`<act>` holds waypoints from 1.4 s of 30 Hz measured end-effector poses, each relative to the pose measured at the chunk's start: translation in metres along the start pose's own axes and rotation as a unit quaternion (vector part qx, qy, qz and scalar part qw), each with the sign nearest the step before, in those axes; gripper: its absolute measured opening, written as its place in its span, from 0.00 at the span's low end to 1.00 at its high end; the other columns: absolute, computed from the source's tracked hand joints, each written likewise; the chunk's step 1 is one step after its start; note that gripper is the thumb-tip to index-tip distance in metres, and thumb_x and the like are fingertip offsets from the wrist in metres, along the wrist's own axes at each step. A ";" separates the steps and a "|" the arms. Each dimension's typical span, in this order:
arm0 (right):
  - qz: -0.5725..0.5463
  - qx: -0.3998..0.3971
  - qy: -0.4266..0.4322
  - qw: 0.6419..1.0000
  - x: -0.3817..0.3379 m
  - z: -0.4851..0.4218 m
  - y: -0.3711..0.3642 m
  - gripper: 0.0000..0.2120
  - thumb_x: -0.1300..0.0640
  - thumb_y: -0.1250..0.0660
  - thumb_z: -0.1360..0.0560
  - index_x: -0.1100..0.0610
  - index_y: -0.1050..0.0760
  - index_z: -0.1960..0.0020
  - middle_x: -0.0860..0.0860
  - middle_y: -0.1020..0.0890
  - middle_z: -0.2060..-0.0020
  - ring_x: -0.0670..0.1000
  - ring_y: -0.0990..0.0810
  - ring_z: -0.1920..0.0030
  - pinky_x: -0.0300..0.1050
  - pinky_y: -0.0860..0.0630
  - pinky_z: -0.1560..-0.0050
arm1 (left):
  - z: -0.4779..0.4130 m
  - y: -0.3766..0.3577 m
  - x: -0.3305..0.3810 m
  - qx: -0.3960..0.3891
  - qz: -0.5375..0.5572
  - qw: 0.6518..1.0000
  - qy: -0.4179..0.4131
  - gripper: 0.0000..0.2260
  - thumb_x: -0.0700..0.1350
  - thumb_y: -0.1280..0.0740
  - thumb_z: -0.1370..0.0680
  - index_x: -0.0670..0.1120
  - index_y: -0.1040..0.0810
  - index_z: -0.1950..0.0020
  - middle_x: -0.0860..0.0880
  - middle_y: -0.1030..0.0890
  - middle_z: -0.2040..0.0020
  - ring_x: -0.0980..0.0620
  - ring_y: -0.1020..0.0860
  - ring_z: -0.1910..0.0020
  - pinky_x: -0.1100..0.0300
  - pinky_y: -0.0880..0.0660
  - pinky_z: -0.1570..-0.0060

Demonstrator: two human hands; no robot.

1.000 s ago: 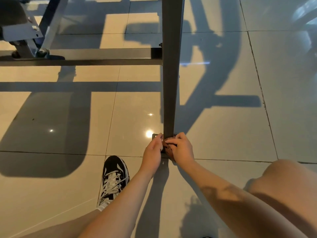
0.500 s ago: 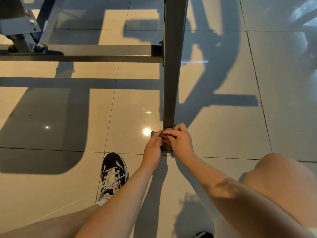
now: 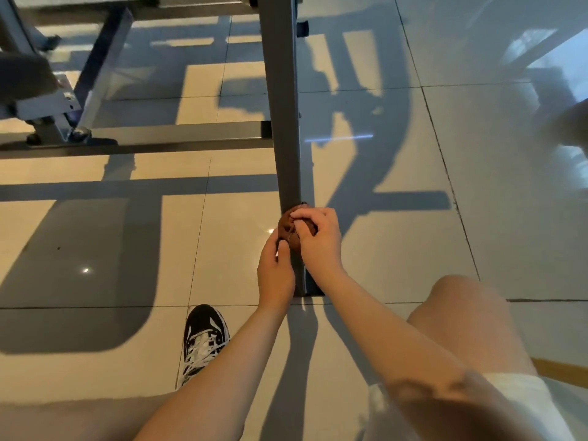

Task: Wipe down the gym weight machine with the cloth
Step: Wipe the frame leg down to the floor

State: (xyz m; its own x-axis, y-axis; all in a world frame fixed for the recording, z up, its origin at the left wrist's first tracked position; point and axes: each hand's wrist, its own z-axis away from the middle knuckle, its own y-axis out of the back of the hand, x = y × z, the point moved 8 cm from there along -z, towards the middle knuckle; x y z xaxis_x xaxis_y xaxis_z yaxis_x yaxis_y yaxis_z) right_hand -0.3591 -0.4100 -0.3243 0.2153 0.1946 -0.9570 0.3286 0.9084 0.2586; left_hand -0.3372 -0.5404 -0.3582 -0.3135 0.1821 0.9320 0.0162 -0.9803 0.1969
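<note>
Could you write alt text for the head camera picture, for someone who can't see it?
A person's left hand and right hand hold a brown cloth bunched against a grey metal post of a gym machine, low near the floor. Below are glossy pale floor tiles crossed by shadows, with a black-and-white sneaker beside the left forearm.

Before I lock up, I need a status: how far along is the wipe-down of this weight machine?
Done: nothing I can confirm, since no wiped patch shows. In hand: the left hand and right hand grip the brown cloth, bunched against the grey post a little above its foot. Left, probably: the post above the cloth, the crossbar and the seat frame.
</note>
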 end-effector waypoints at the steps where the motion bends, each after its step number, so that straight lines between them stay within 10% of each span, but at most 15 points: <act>1: -0.007 -0.005 -0.019 1.000 0.011 0.005 -0.003 0.09 0.61 0.34 0.19 0.49 0.17 0.48 0.46 0.26 0.45 0.41 0.24 0.43 0.30 0.25 0.43 | 0.000 0.001 0.008 0.007 -0.007 1.000 -0.014 0.15 0.46 0.45 0.13 0.61 0.27 0.31 0.61 0.22 0.35 0.64 0.25 0.36 0.61 0.27 0.36; 6: -0.034 -0.028 -0.161 0.986 0.044 0.012 0.000 0.12 0.63 0.34 0.20 0.46 0.20 0.54 0.46 0.22 0.48 0.49 0.20 0.48 0.54 0.18 0.42 | -0.003 0.003 0.051 0.026 -0.035 0.998 -0.055 0.18 0.49 0.44 0.14 0.57 0.33 0.23 0.59 0.31 0.25 0.64 0.34 0.30 0.62 0.35 0.30; 11: -0.138 0.013 -0.059 0.989 -0.046 -0.025 0.020 0.10 0.63 0.36 0.19 0.49 0.21 0.48 0.46 0.22 0.45 0.44 0.21 0.45 0.35 0.22 0.49 | -0.007 0.002 0.100 0.003 -0.120 0.984 -0.130 0.20 0.49 0.44 0.13 0.55 0.38 0.20 0.57 0.36 0.22 0.65 0.40 0.26 0.61 0.40 0.26; 19: -0.185 -0.034 -0.079 0.979 -0.060 -0.031 0.011 0.12 0.54 0.43 0.14 0.47 0.24 0.35 0.46 0.18 0.45 0.45 0.19 0.43 0.45 0.20 0.41 | -0.018 0.000 0.144 0.012 -0.139 0.979 -0.152 0.21 0.48 0.46 0.13 0.55 0.38 0.20 0.57 0.37 0.22 0.68 0.41 0.29 0.76 0.44 0.36; 27: -0.292 -0.085 -0.063 0.951 -0.123 -0.063 0.016 0.16 0.49 0.41 0.15 0.46 0.26 0.29 0.48 0.18 0.39 0.48 0.20 0.38 0.49 0.20 0.38 | -0.024 0.008 0.184 0.018 -0.171 0.965 -0.196 0.21 0.53 0.46 0.13 0.58 0.40 0.19 0.57 0.36 0.21 0.58 0.38 0.23 0.54 0.37 0.24; 36: -0.157 -0.040 -0.079 0.984 -0.093 -0.047 0.027 0.15 0.56 0.38 0.16 0.47 0.23 0.32 0.48 0.17 0.45 0.49 0.19 0.43 0.50 0.19 0.40 | -0.026 0.006 0.182 0.007 -0.217 0.958 -0.189 0.21 0.53 0.46 0.13 0.61 0.43 0.20 0.59 0.38 0.21 0.59 0.40 0.22 0.58 0.38 0.24; 42: -0.384 -0.010 -0.116 0.916 -0.125 -0.074 0.038 0.17 0.58 0.44 0.14 0.42 0.26 0.30 0.51 0.22 0.38 0.53 0.20 0.39 0.52 0.19 0.41 | -0.027 0.007 0.179 0.000 -0.166 0.970 -0.178 0.20 0.52 0.45 0.13 0.63 0.41 0.21 0.56 0.32 0.23 0.56 0.34 0.24 0.55 0.33 0.26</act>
State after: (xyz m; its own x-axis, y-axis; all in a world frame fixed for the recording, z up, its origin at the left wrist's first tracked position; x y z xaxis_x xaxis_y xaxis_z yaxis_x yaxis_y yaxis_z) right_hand -0.4417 -0.3728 -0.2049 0.1177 -0.5873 -0.8007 0.4495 0.7505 -0.4844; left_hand -0.4187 -0.5170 -0.1983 0.0463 0.5022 0.8635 -0.0293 -0.8634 0.5037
